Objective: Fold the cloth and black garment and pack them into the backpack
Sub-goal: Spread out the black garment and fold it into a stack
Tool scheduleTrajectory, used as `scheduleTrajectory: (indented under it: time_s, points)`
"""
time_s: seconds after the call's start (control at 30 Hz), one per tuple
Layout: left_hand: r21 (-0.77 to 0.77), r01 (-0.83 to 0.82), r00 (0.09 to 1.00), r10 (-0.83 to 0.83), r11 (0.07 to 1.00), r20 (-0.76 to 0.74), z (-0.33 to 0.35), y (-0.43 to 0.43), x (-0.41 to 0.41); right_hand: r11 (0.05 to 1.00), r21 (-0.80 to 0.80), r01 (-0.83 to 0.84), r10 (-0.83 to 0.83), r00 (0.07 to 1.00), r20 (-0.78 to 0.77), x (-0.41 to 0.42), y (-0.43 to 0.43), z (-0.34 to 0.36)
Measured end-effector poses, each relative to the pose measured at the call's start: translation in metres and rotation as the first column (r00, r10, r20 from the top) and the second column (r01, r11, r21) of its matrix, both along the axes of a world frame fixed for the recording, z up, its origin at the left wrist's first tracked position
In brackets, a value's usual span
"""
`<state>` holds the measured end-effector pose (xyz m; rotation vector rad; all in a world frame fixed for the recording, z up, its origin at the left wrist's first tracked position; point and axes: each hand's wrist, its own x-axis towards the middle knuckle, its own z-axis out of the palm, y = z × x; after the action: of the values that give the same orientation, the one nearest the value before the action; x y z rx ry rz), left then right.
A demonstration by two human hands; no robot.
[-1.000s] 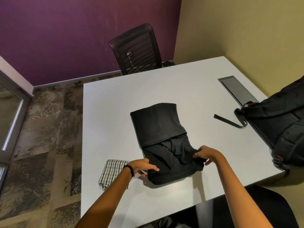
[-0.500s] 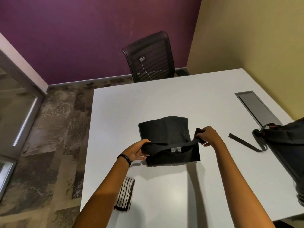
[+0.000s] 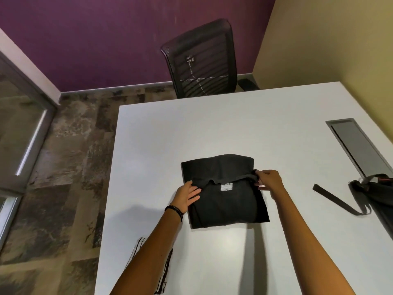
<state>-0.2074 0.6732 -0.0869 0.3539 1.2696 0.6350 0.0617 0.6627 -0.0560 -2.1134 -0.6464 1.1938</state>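
Observation:
The black garment point(image 3: 225, 201) lies folded into a compact rectangle on the white table point(image 3: 212, 128), a small white label showing near its folded edge. My left hand point(image 3: 188, 194) rests flat on the garment's left side, fingers spread. My right hand point(image 3: 269, 180) pinches the folded edge at the garment's right side. The checked cloth point(image 3: 164, 271) lies folded at the table's near left edge, mostly hidden under my left forearm. The black backpack point(image 3: 376, 192) sits at the right edge of the view, only partly seen, with a strap point(image 3: 333, 199) trailing across the table.
A grey recessed cable panel point(image 3: 359, 145) is set in the table at the right. A black mesh office chair point(image 3: 202, 60) stands behind the far edge. Patterned floor and a glass door lie to the left.
Both hands carried the garment's near half up and over the far half, then laid it down. My left hand went from gripping to pressing flat. The camera view shifted left.

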Motion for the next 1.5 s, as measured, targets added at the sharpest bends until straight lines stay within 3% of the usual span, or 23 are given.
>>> scheduleTrajectory:
  time_s: [0.07, 0.17, 0.27, 0.3, 0.37, 0.43, 0.5, 0.6, 0.67, 0.77, 0.87, 0.97, 1.03, 1.13, 1.2, 1.27, 1.33, 1.4, 1.5]
  points:
    - [0.112, 0.080, 0.989, -0.064, 0.990, -0.133, -0.006, -0.003, 0.008, 0.998, 0.052, -0.047, 0.051, 0.996, -0.068, -0.004, -0.007, -0.012]
    - [0.310, 0.289, 0.906, -0.154, 0.906, -0.395, -0.019, -0.009, 0.017, 0.977, 0.165, -0.137, 0.125, 0.989, 0.083, -0.015, -0.026, -0.026]
    - [0.376, 0.614, 0.624, -0.135, 0.694, -0.769, -0.033, -0.017, 0.024, 0.947, 0.298, -0.119, 0.053, 0.974, 0.219, -0.031, -0.046, -0.037]
    - [0.364, 0.632, 0.561, -0.080, 0.684, -0.824, -0.035, -0.021, 0.027, 0.952, 0.301, -0.058, -0.013, 0.973, 0.230, -0.035, -0.051, -0.039]
    - [0.319, 0.545, 0.509, -0.004, 0.776, -0.861, -0.034, -0.025, 0.029, 0.967, 0.233, 0.101, -0.159, 0.956, 0.246, -0.036, -0.056, -0.045]
    - [0.266, 0.481, 0.477, 0.005, 0.836, -0.879, -0.038, -0.028, 0.025, 0.976, 0.149, 0.156, -0.191, 0.946, 0.262, -0.032, -0.060, -0.051]
    - [0.260, 0.444, 0.488, 0.012, 0.858, -0.873, -0.050, -0.032, 0.017, 0.989, 0.134, 0.066, -0.100, 0.958, 0.269, -0.029, -0.063, -0.054]
    - [0.309, 0.353, 0.634, 0.017, 0.883, -0.773, -0.058, -0.039, 0.007, 0.986, 0.164, -0.014, -0.028, 0.967, 0.254, -0.029, -0.067, -0.052]
    - [0.323, 0.346, 0.684, -0.001, 0.881, -0.729, -0.057, -0.044, 0.004, 0.982, 0.185, -0.030, -0.015, 0.972, 0.234, -0.030, -0.067, -0.049]
    - [0.382, 0.298, 0.700, 0.072, 0.875, -0.711, -0.056, -0.046, -0.001, 0.968, 0.250, 0.011, -0.071, 0.970, 0.231, -0.028, -0.065, -0.045]
    - [0.345, 0.245, 0.705, 0.078, 0.906, -0.705, -0.062, -0.047, -0.007, 0.946, 0.314, 0.076, -0.164, 0.950, 0.267, -0.026, -0.059, -0.041]
    - [0.287, 0.252, 0.730, 0.013, 0.924, -0.683, -0.068, -0.048, -0.008, 0.962, 0.274, 0.018, -0.104, 0.947, 0.303, -0.027, -0.054, -0.043]
    - [0.334, 0.291, 0.704, 0.036, 0.896, -0.709, -0.062, -0.046, -0.006, 0.968, 0.242, -0.062, -0.031, 0.932, 0.362, -0.028, -0.052, -0.046]
    - [0.441, 0.482, 0.481, 0.192, 0.757, -0.855, -0.058, -0.039, -0.005, 0.939, 0.221, -0.265, 0.110, 0.837, 0.536, -0.031, -0.049, -0.051]
    - [0.507, 0.639, 0.460, 0.241, 0.578, -0.855, -0.053, -0.036, 0.001, 0.884, 0.226, -0.409, 0.198, 0.766, 0.611, -0.039, -0.049, -0.053]
    - [0.466, 0.810, 0.432, 0.175, 0.357, -0.885, -0.053, -0.036, 0.010, 0.827, 0.169, -0.537, 0.304, 0.679, 0.668, -0.049, -0.050, -0.060]
    - [0.329, 0.927, 0.312, 0.118, 0.179, -0.943, -0.059, -0.038, 0.016, 0.779, 0.064, -0.624, 0.404, 0.578, 0.709, -0.059, -0.050, -0.068]
    - [0.170, 0.977, 0.162, 0.077, 0.125, -0.984, -0.070, -0.038, 0.018, 0.756, -0.025, -0.654, 0.474, 0.522, 0.709, -0.063, -0.048, -0.076]
    - [0.002, 0.987, -0.002, 0.022, 0.161, -1.000, -0.084, -0.037, 0.015, 0.731, -0.104, -0.675, 0.535, 0.471, 0.701, -0.062, -0.046, -0.086]
